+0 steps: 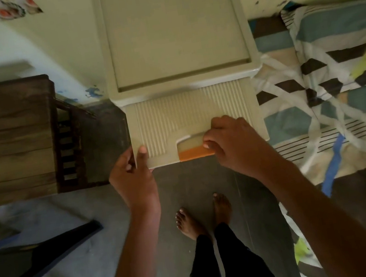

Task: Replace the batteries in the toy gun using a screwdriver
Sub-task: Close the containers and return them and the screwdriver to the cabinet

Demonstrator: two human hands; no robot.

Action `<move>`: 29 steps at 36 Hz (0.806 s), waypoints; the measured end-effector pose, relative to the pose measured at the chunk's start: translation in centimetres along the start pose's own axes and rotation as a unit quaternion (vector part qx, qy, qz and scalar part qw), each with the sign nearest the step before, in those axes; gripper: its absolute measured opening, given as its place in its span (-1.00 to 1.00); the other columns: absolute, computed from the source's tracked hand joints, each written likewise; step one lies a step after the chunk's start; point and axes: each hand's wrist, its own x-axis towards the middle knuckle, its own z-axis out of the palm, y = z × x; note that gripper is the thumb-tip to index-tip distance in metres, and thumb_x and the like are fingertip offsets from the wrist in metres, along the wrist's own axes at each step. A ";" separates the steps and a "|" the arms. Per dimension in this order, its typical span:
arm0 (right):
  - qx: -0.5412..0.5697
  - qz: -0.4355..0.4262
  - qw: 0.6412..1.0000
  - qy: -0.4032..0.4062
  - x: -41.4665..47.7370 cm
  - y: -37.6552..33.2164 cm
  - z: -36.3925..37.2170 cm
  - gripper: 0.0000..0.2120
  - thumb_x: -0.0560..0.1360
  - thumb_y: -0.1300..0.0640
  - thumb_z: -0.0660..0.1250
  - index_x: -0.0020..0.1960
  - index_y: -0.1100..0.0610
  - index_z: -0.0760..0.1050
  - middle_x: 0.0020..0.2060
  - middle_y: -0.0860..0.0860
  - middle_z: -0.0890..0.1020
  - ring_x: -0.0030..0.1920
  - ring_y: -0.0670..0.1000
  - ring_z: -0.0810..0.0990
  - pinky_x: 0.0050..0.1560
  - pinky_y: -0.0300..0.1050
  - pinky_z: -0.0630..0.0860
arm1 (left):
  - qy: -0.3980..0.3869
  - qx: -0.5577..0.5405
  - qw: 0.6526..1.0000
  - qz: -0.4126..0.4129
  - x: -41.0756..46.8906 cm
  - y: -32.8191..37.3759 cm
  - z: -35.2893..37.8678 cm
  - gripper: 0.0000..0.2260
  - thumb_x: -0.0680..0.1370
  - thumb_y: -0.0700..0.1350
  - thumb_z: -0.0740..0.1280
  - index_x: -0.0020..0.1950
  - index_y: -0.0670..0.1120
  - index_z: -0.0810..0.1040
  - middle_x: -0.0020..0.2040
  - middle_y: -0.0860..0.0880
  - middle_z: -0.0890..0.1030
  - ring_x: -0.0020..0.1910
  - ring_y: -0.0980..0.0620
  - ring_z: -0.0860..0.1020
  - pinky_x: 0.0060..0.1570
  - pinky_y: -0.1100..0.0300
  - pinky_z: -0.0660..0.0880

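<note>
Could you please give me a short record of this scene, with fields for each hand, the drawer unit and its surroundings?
left hand: grips the left edge of the drawer front
right hand: grips the drawer front at its handle recess
drawer unit: beige plastic, ribbed front
left of unit: dark wooden table
right of unit: patterned bedding
not in view: toy gun, screwdriver, batteries

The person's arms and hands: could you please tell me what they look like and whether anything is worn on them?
The left hand and right hand are bare, with no gloves, rings or watch visible. The left forearm and right forearm are uncovered too; no sleeve shows anywhere in view. The fingernails that show look short and plain.
</note>
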 end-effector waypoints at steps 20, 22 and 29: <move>0.075 0.301 0.930 0.196 -2.5 4.2 4.7 -0.43 0.54 -0.14 0.47 0.35 0.25 0.50 0.20 0.20 0.56 0.21 0.16 0.56 0.18 -0.10 0.52 | -0.032 0.157 0.985 -0.066 0.4 -5.9 -1.2 -0.89 0.60 -0.21 0.45 -0.02 -0.06 0.55 -0.15 0.10 0.60 -0.10 0.07 0.59 -0.07 0.28 0.50; 0.121 0.362 0.913 0.147 -1.5 5.4 5.6 -0.34 0.49 -0.20 0.48 0.40 0.20 0.44 0.25 0.16 0.54 0.29 0.14 0.52 0.22 -0.08 0.48 | -0.045 0.171 0.983 -0.054 1.5 -6.5 -0.6 -0.91 0.61 -0.18 0.44 0.02 -0.10 0.53 -0.15 0.11 0.59 -0.08 0.05 0.59 -0.21 0.47 0.44; 0.206 0.382 0.898 0.073 1.4 7.6 8.9 -0.31 0.46 -0.09 0.55 0.44 0.18 0.38 0.29 0.09 0.57 0.35 0.08 0.53 0.20 -0.23 0.39 | -0.046 0.246 0.968 -0.023 5.7 -8.3 1.7 -0.84 0.62 -0.09 0.44 0.10 -0.16 0.67 0.07 -0.08 0.73 0.08 0.02 0.67 0.05 0.23 0.57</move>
